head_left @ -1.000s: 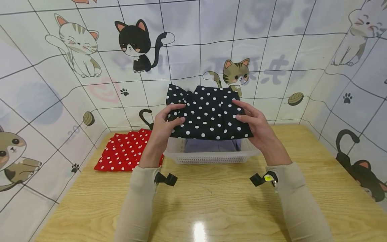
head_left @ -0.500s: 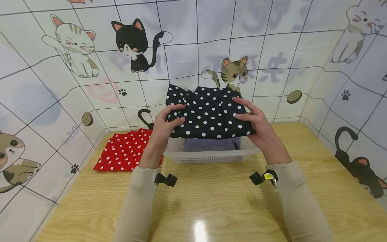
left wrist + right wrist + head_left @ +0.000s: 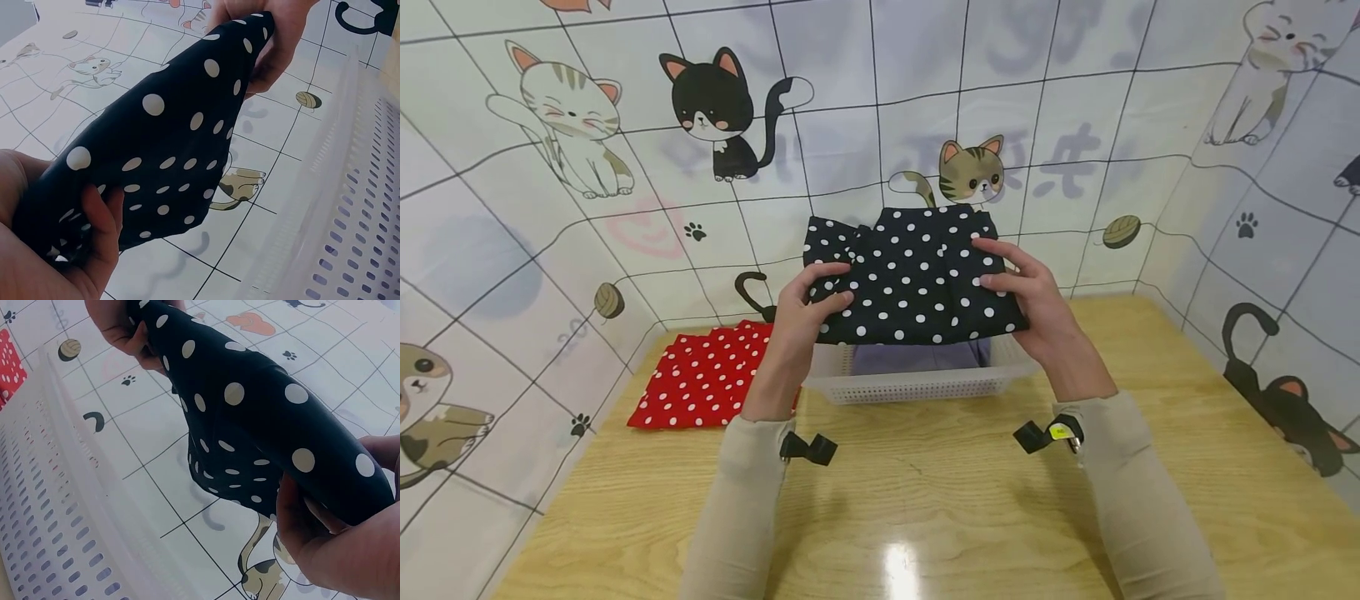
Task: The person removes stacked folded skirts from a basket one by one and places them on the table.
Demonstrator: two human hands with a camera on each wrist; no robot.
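Observation:
A folded black cloth with white dots (image 3: 910,275) hangs in the air above the front of a white basket; which garment it is I cannot tell. My left hand (image 3: 805,321) grips its left end, thumb and fingertips on the near face. At the right end, my right hand (image 3: 1048,312) holds it, with fingertips on the near face and part of the hand hidden behind. In the left wrist view the black cloth (image 3: 169,125) stretches between both hands. The right wrist view shows the right hand (image 3: 350,544) pinching the cloth's near end.
The white perforated basket (image 3: 917,389) stands on the wooden table (image 3: 880,492) and holds a folded greyish-purple cloth (image 3: 917,357). Left of it lies a folded red cloth with white dots (image 3: 703,375). Walls printed with cats (image 3: 715,108) enclose the table.
The head view has shifted slightly. Both hands keep their hold on the black dotted cloth, which has tilted a little, its right top edge now higher and its left corner lower.

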